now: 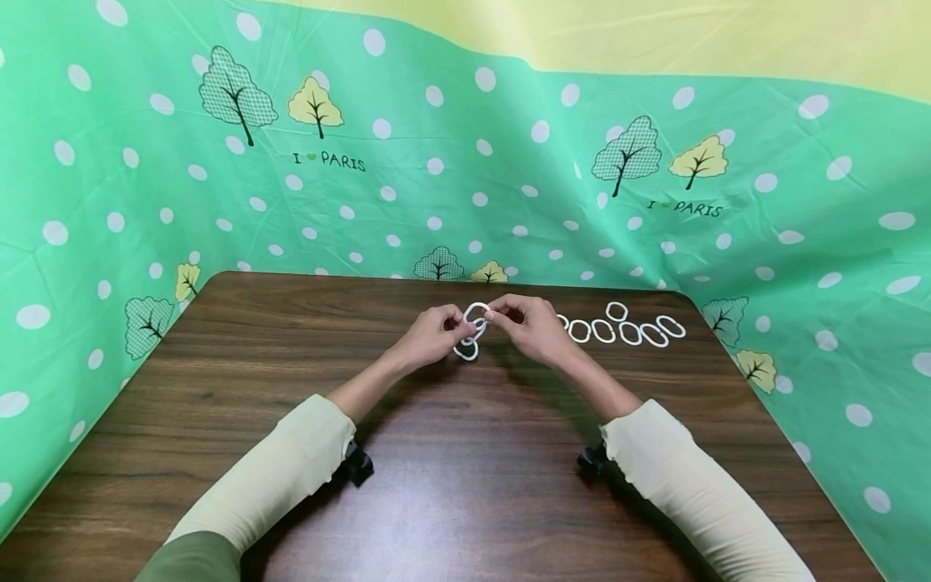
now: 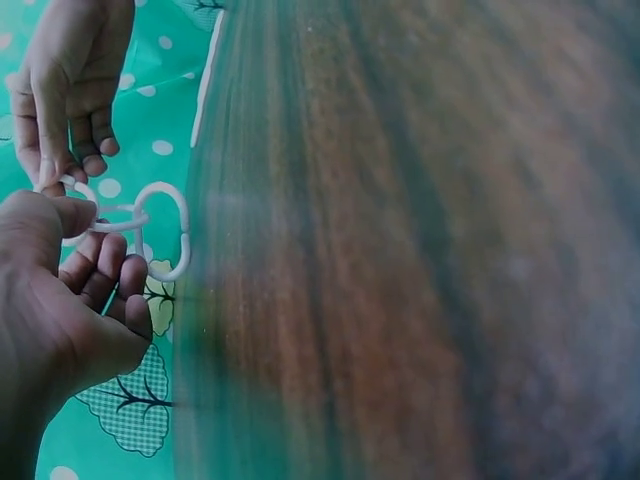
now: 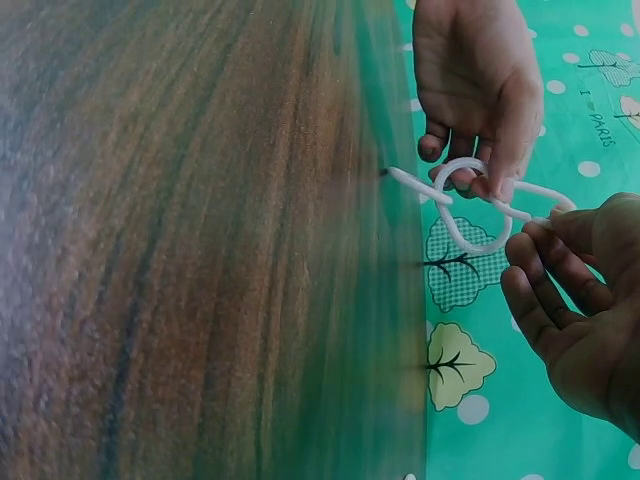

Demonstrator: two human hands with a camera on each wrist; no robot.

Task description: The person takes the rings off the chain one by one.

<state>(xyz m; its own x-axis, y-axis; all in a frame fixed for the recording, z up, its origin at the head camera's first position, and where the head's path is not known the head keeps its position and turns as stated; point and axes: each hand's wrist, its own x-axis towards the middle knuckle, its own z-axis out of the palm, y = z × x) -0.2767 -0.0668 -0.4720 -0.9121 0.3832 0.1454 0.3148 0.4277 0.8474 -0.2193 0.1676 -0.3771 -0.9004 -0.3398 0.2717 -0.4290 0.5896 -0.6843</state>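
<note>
Three white plastic chain links hang joined in a short chain between the two hands, over the far part of the table. My left hand [image 1: 429, 335] pinches the middle link [image 3: 478, 249] between thumb and fingers. The thumb and index finger of my right hand [image 1: 537, 330] pinch the upper link [image 1: 476, 305]. The lowest link [image 2: 186, 225] dangles below the left fingertips, held by no hand. Fingertips hide the spots where the upper two links meet, so I cannot tell whether the upper one is fully hooked.
Several loose white links [image 1: 604, 341] lie in a rough row on the dark wooden table [image 1: 465, 485], right of my right hand. One sits just behind the row. A green dotted cloth [image 1: 451, 194] hangs behind the table's far edge and along its sides.
</note>
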